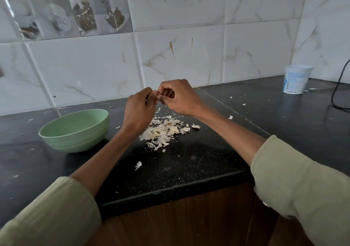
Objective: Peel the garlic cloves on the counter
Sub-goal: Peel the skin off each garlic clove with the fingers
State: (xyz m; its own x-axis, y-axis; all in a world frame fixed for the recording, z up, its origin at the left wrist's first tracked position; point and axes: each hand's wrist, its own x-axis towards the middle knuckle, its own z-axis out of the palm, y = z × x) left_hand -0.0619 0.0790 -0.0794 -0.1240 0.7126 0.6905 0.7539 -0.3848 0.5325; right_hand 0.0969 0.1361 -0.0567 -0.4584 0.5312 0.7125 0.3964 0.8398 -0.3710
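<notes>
Head view, so you're looking straight down the arms here. Both sets of fingers (pixel 161 96) meet in the middle, curled in tight and pinching something small between them. Pretty sure it's a garlic clove, but it's basically swallowed by the fingertips so I can't actually make it out. The left hand (pixel 139 111) looks like the one steadying it while the right hand (pixel 178 98) picks at the skin, at least that's my read.

They're working up off the surface, directly above the pile of skins (pixel 162 130), which makes sense since the papery bits just drop onto the heap. A few stray flakes are scattered further out.

Off to the left side of the fingers and a bit nearer the person sits a green bowl (pixel 75 130), close enough to drop peeled cloves into, I'd guess, though its inside isn't visible. Way off right, against the tiled wall, there's a white tub (pixel 297 80) and a black cable (pixel 339 90).
</notes>
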